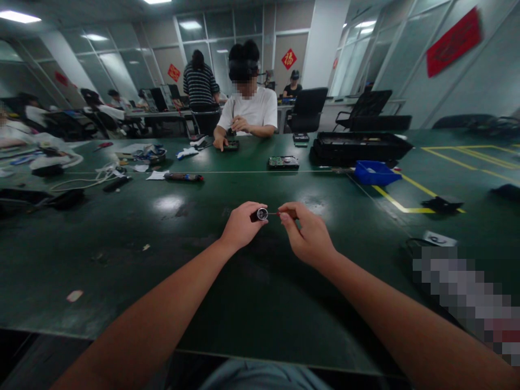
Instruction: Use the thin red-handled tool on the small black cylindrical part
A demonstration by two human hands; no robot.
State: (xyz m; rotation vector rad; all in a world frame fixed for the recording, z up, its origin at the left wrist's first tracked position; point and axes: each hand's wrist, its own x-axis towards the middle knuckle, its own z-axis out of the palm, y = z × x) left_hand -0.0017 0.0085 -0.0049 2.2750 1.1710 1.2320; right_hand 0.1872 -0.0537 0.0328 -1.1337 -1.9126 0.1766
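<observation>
My left hand (pixel 242 223) is closed around a small black cylinder (pixel 262 214) whose round, silver-rimmed end faces me. Between the thumb and fingers of my right hand (pixel 304 227) is a thin rod-like tool (pixel 274 213), reddish where I pinch it. Its shaft points left and reaches the cylinder's rim; I cannot tell whether the tip goes inside. Both hands are just above the dark green table (pixel 260 303), roughly in the middle of the view.
Across the table a person in a white shirt (pixel 254 108) handles a small device. A circuit board (pixel 283 162), a blue bin (pixel 376 173) and a long black tray (pixel 359 147) lie ahead. A dark pen-shaped tool (pixel 183 177) and cables (pixel 91 177) are to the left.
</observation>
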